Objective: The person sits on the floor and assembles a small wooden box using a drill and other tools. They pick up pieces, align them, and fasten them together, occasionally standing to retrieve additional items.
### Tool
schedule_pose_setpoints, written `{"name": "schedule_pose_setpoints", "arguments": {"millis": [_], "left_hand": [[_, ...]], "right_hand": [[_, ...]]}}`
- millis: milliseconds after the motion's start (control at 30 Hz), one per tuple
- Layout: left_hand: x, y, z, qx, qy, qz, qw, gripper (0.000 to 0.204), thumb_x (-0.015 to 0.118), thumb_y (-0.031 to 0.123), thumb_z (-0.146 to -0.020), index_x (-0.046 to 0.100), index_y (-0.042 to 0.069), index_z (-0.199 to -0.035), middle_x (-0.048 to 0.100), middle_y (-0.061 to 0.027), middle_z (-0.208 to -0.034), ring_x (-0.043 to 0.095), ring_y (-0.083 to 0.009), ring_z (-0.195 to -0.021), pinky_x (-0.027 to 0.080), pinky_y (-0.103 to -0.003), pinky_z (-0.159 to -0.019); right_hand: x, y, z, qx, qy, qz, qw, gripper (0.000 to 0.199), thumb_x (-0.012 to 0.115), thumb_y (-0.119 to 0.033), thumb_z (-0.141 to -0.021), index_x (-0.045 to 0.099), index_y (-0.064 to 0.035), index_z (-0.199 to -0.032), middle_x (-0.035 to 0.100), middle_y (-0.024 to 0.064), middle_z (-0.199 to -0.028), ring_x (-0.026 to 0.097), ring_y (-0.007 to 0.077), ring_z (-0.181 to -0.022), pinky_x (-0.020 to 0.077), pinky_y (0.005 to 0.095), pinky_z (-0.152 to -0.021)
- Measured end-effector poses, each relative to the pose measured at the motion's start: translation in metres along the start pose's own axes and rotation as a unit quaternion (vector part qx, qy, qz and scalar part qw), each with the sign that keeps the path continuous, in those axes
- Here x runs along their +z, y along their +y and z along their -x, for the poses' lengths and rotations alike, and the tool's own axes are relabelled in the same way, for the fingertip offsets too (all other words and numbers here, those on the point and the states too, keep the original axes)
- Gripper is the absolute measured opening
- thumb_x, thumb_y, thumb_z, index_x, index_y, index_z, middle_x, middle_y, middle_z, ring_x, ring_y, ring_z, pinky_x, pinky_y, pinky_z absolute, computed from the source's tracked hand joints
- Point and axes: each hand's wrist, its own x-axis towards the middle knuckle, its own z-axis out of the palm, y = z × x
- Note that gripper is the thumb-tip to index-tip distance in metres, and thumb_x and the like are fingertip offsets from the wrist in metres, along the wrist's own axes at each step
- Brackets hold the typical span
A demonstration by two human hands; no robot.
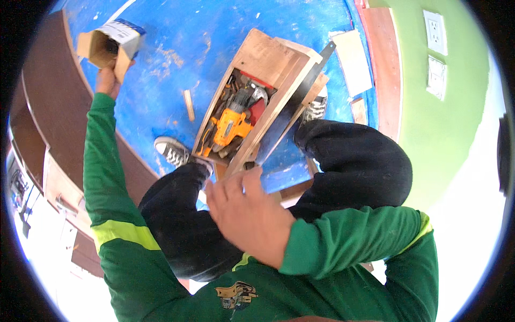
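Far out at the upper left, my left hand (108,80) grips a small cardboard box (126,36), white and blue outside. Its flaps are open toward me, and its inside is dark. My right hand (252,217) is in front of my body, fingers extended and slightly apart, with nothing visible in it. Just beyond those fingers is the near end of a long wooden toolbox (263,51). A yellow and black power drill (232,126) lies inside among other tools, partly hidden.
A handsaw blade (317,67) runs along the toolbox's right side. Wood offcuts (352,61) lie by the green wall (418,118), and a small wood strip (189,105) rests on the blue floor (166,32). My shoes (173,151) flank the toolbox. Brown furniture (51,70) stands at the left.
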Motion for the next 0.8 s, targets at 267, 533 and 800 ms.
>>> {"name": "schedule_pose_setpoints", "arguments": {"millis": [267, 533, 800], "left_hand": [[-0.077, 0.122, 0.272, 0.003, 0.104, 0.087, 0.991, 0.049, 0.062, 0.012, -0.103, 0.045, -0.001, -0.147, 0.053, -0.0160, -0.145, 0.057, -0.0323, -0.131, 0.058, -0.054, -0.103], [-0.157, 0.059, 0.661, -0.261, 0.194, 0.114, 0.939, 0.046, 0.072, 0.024, -0.099, 0.055, 0.001, -0.135, 0.066, -0.0118, -0.121, 0.071, -0.0274, -0.096, 0.063, -0.040, -0.081], [-0.154, -0.058, 0.896, -0.327, 0.410, 0.243, 0.816, 0.041, 0.062, 0.002, -0.093, 0.058, 0.015, -0.131, 0.070, -0.0053, -0.109, 0.070, -0.0230, -0.091, 0.061, -0.037, -0.071]], "right_hand": [[0.079, -0.034, 0.014, -0.079, -0.208, -0.256, 0.941, 0.023, 0.067, -0.020, -0.086, 0.077, -0.0054, -0.100, 0.076, 0.0126, -0.096, 0.074, 0.0360, -0.094, 0.0553, 0.0613, -0.079], [0.058, 0.033, 0.082, 0.170, 0.021, -0.493, 0.853, 0.034, 0.060, -0.018, -0.100, 0.066, -0.0064, -0.131, 0.072, 0.0208, -0.106, 0.071, 0.0317, -0.093, 0.0571, 0.0424, -0.086], [-0.052, 0.111, 0.246, 0.350, 0.032, -0.302, 0.886, 0.029, 0.057, -0.022, -0.103, 0.068, 0.0019, -0.115, 0.073, 0.0143, -0.097, 0.072, 0.0269, -0.084, 0.0587, 0.0371, -0.080]]}}
